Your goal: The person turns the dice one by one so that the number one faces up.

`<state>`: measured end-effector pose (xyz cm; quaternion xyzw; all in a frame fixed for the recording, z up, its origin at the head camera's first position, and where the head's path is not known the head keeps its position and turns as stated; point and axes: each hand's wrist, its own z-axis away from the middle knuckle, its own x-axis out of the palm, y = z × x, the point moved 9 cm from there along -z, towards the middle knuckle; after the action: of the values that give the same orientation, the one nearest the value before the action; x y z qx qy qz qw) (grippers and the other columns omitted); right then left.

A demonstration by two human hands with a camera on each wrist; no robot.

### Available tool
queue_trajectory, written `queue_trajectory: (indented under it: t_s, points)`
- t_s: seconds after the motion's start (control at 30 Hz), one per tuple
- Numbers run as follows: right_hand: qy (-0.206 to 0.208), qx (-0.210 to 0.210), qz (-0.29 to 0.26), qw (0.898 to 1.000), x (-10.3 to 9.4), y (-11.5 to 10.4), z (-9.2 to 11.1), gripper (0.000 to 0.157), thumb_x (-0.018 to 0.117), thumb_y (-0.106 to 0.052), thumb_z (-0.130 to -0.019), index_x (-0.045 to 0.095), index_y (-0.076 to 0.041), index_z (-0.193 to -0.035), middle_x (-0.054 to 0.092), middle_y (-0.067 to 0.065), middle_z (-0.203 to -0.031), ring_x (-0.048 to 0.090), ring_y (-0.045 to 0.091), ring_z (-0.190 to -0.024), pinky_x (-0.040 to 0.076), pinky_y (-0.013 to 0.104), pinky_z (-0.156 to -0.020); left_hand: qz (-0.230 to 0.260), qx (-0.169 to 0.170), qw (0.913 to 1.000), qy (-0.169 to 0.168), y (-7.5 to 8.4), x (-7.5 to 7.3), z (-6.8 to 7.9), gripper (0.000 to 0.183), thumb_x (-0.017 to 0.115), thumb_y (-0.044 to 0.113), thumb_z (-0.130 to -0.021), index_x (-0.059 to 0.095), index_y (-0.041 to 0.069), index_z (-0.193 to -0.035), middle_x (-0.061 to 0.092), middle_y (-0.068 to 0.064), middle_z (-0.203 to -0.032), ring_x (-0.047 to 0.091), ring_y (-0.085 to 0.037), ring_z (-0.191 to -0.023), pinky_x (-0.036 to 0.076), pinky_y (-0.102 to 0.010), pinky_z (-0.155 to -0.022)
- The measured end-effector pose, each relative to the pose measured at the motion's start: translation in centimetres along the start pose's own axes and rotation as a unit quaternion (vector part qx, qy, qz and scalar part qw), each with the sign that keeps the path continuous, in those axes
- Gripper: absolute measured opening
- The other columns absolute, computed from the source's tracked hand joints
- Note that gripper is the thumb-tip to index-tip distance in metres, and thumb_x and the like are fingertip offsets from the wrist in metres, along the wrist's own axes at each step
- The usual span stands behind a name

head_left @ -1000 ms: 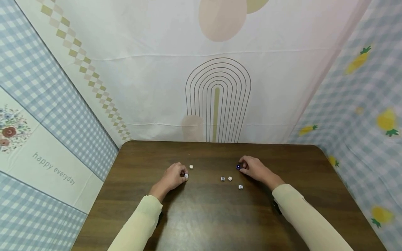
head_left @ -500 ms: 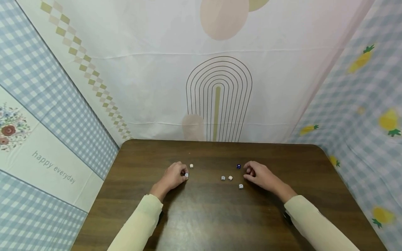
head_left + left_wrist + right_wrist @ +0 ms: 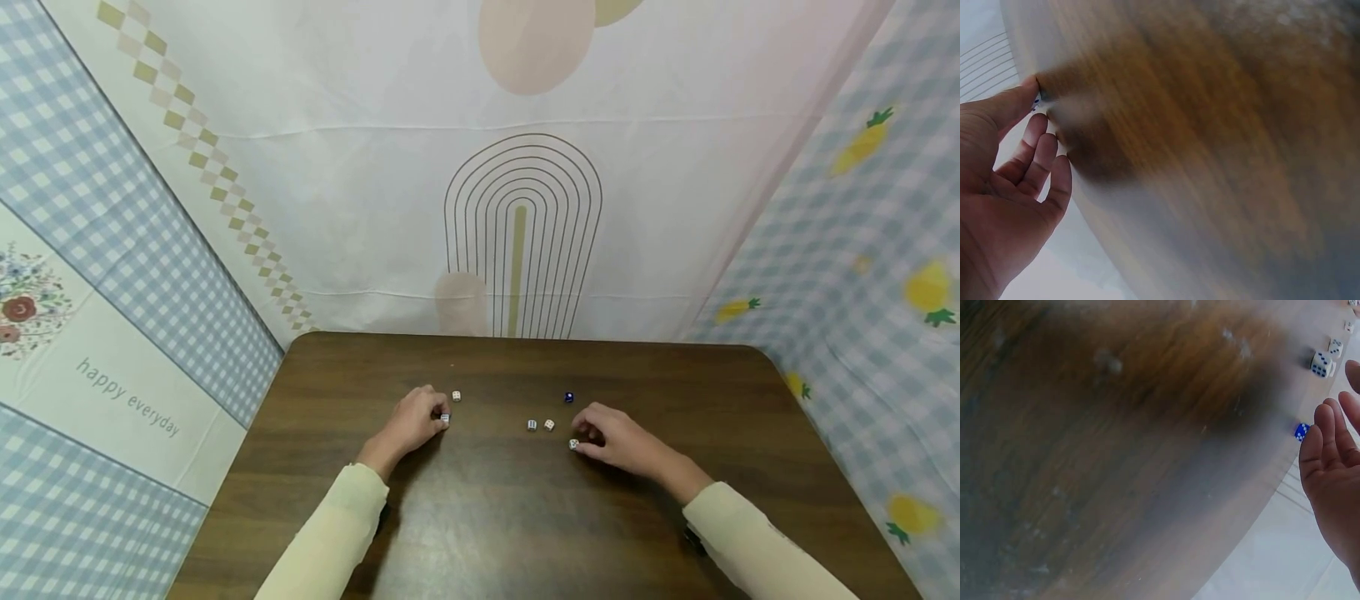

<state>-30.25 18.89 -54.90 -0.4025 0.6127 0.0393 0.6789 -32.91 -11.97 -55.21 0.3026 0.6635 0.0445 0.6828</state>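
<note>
In the head view, the left hand [image 3: 408,423] pinches a white die [image 3: 445,419] between thumb and fingers, left of centre on the desk [image 3: 480,517] and toward its far edge. A second white die [image 3: 456,396] lies just beyond it, nearer that edge. The right hand [image 3: 622,440], on the desk's right half, has its thumb tip at a third white die [image 3: 573,444]; I cannot tell whether it grasps it or only touches it. A blue die [image 3: 568,397] sits closer to the far edge, and a pair of white dice [image 3: 549,425] lies between the hands, nearer the right.

The left wrist view shows the pinched die mostly hidden, the remaining fingers gently bent.

In the right wrist view, the blue die shows white pips beside the fingers; the grip itself is unclear.
</note>
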Motion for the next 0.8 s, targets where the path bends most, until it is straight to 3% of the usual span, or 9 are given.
queue_trajectory:
  t_s: [0.23,0.8]
  points:
    - [-0.02,-0.005,0.017,1.0,1.0,-0.4,-0.4,0.018,0.078,-0.016,-0.092,0.069,-0.014,-0.108,0.062,-0.004,-0.105,0.06,0.007,-0.091,0.055,0.027,-0.077,-0.002,0.008,1.0,0.006,0.1,-0.1,-0.1,0.022,0.085,0.012,-0.084,0.066,0.019,-0.076,0.056,0.003,-0.084,0.051,-0.015,-0.083,0.047,-0.038,-0.076]
    - [-0.011,-0.018,0.015,1.0,1.9,-0.6,-0.4,0.015,0.077,-0.01,-0.092,0.065,-0.014,-0.101,0.06,-0.007,-0.098,0.059,0.004,-0.085,0.054,0.025,-0.073,0.0,0.004,1.0,0.007,-0.1,0.0,-0.2,0.022,0.085,0.012,-0.084,0.066,0.02,-0.075,0.056,0.005,-0.083,0.052,-0.015,-0.083,0.047,-0.036,-0.076]
